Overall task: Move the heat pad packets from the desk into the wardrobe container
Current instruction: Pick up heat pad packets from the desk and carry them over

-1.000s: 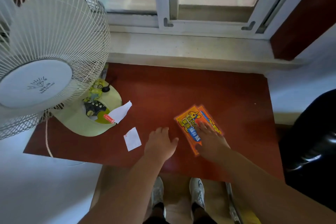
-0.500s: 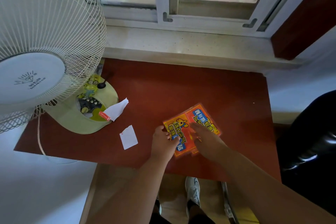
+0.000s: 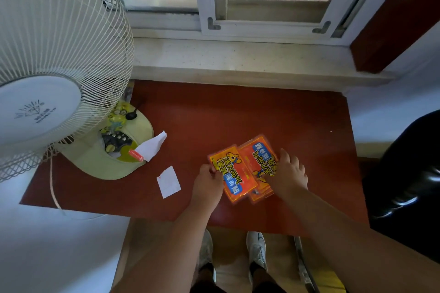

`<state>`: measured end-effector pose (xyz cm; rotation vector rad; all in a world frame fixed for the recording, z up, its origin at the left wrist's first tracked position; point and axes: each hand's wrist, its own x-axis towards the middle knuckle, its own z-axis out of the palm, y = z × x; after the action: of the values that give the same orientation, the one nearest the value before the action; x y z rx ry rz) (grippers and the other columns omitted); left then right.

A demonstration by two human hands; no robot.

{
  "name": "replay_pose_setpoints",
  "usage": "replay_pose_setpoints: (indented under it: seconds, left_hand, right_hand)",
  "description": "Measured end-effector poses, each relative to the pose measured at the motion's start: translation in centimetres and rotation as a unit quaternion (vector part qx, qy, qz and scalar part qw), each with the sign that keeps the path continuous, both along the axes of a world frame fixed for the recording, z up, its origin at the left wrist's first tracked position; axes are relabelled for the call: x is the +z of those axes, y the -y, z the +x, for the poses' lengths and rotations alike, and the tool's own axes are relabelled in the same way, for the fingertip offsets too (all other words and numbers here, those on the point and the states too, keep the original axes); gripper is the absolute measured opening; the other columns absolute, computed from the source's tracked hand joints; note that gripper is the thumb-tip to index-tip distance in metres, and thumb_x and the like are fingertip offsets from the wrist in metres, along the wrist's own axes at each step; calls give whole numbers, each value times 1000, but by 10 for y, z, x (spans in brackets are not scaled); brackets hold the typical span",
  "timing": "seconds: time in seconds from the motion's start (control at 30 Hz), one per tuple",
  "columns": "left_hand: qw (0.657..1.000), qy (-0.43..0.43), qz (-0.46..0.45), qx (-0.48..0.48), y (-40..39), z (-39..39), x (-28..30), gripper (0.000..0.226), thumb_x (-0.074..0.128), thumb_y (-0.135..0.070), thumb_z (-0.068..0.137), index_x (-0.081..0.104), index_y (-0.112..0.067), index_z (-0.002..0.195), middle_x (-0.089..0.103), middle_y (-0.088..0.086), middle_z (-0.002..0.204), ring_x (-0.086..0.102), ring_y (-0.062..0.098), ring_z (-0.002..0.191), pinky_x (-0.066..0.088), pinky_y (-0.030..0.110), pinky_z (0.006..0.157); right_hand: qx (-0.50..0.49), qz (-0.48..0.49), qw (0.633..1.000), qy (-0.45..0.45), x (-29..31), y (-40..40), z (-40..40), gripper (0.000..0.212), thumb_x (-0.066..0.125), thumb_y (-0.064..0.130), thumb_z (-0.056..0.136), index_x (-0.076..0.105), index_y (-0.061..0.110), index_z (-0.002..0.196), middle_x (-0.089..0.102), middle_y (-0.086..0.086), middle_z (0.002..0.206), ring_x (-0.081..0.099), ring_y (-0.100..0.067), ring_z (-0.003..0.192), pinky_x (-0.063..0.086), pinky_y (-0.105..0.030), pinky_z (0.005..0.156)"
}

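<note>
Gathering step, seen from above. My left hand [image 3: 207,182] pinches the left edge of the nearer heat pad packet [image 3: 232,175], thumb over its printed face. My right hand [image 3: 287,177] rests on the second packet [image 3: 258,154], fingers curved down onto it; whether they have hooked under its edge I cannot tell. The two orange packets overlap, the left one on top, and at least one more edge shows beneath them at the near side. All lie flat on the red desk [image 3: 238,114], toward its front right part.

Stage: the packets are being collected and none has left the desk. The wardrobe container is not in view. As I judge it, the next move calls for squaring the packets into one stack, getting fingers under the lowest one, and lifting the lot together; the glossy wrappers look slippery and may slide apart if gripped loosely.

Surface and room: the desk stands against a pale stone windowsill [image 3: 238,57] under a sliding window. At the left stands a white fan [image 3: 54,74] on a pale green base [image 3: 100,157], with two paper scraps [image 3: 169,182] beside it. A dark shiny object [image 3: 404,178] sits to the right. My shoes [image 3: 256,248] show below the desk edge.
</note>
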<state>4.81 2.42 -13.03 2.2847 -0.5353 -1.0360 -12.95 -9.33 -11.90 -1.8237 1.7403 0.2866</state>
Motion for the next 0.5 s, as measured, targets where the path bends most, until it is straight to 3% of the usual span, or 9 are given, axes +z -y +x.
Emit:
replay_pose_setpoints:
  seconds: [0.17,0.23,0.3,0.37,0.5]
  left_hand:
    - [998,-59,-12,20,0,1,11,27,59,-7,94,50,-13,119,70,5,111,71,24,102,51,27,69]
    - [994,-103,-15,39,0,-3,11,33,67,-6,88,52,-17,115,71,1,108,71,19,98,57,31,78]
    - [992,-121,-3,36,-2,-7,6,32,73,-12,77,59,-22,105,74,-2,103,73,17,94,61,42,86]
    - [994,-105,15,13,-5,-10,2,23,70,-15,76,62,-21,97,75,-1,99,73,18,92,61,46,86]
    - [998,-19,39,-39,-9,-7,20,13,56,-16,92,56,-19,105,71,1,105,71,23,96,57,33,77]
  right_hand:
    - [-65,42,997,18,0,5,-4,89,93,46,65,48,17,136,57,-8,131,61,-34,121,50,-49,101]
    - [-77,71,993,46,-2,7,-9,74,94,41,64,57,14,121,66,-4,111,67,-27,100,54,-40,88]
    - [-76,91,991,61,-2,8,-13,57,92,36,71,66,11,115,71,-2,98,66,-24,88,49,-31,74]
    - [-65,78,992,77,1,8,-14,40,83,31,83,67,11,114,75,-7,103,69,-29,94,45,-30,72]
    - [-18,47,995,82,17,4,-9,24,63,29,96,58,14,114,72,-11,108,69,-35,99,53,-38,77]
